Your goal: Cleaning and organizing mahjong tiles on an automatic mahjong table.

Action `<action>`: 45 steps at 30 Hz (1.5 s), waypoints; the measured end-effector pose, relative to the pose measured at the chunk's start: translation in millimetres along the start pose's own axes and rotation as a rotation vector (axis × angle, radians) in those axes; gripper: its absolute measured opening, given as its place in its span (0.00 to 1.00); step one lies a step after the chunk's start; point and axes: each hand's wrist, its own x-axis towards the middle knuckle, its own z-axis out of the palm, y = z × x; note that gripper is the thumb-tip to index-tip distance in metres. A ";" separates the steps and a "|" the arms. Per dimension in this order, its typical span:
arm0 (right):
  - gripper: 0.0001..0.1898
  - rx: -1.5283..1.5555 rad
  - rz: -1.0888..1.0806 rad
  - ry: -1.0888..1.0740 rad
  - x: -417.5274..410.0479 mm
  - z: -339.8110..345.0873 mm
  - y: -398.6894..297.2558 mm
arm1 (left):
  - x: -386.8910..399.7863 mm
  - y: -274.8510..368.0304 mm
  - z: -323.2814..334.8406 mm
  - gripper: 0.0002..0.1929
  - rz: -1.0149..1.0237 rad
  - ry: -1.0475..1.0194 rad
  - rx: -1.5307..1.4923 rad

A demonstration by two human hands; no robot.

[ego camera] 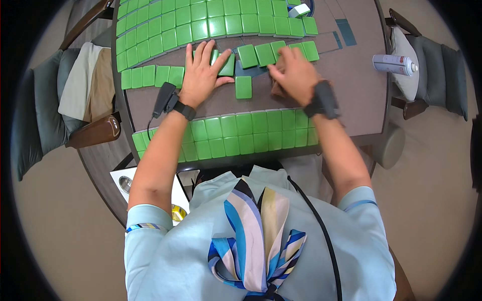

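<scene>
My left hand (201,75) lies palm down with fingers spread over several green-backed mahjong tiles (227,66) in the middle row. My right hand (295,75) is slightly blurred, its fingers bent down at the right group of tiles (265,55) in that row. A brown cloth (278,90) shows beneath the right palm; whether the hand grips it is hidden. Between the hands, one loose tile (243,87) lies green side up, nearer to me than the row. Dark bands with black devices circle both wrists.
Green tile rows fill the far side (199,28) and near edge (246,129) of the brown mahjong table (361,94). A tilted tile (299,10) shows white at the back. A spray can (393,64) lies on the right chair's cushion. Another chair (49,101) stands left.
</scene>
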 end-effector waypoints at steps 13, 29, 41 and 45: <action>0.17 0.036 -0.335 -0.120 -99.8 -22.9 77.2 | -6.4 29.6 0.2 0.36 -0.144 0.044 -0.015; 0.14 0.198 -0.500 -0.311 -44.3 149.5 -236.1 | -258.5 -56.4 -70.5 0.22 -1.128 0.359 -0.482; 0.16 0.049 0.021 0.032 -28.5 -2.5 -115.5 | -147.9 -41.1 -98.6 0.33 -0.269 0.081 -0.212; 0.36 -0.206 -0.207 -0.053 3.4 -27.6 -51.9 | -21.2 10.5 -43.6 0.39 0.062 0.089 -0.250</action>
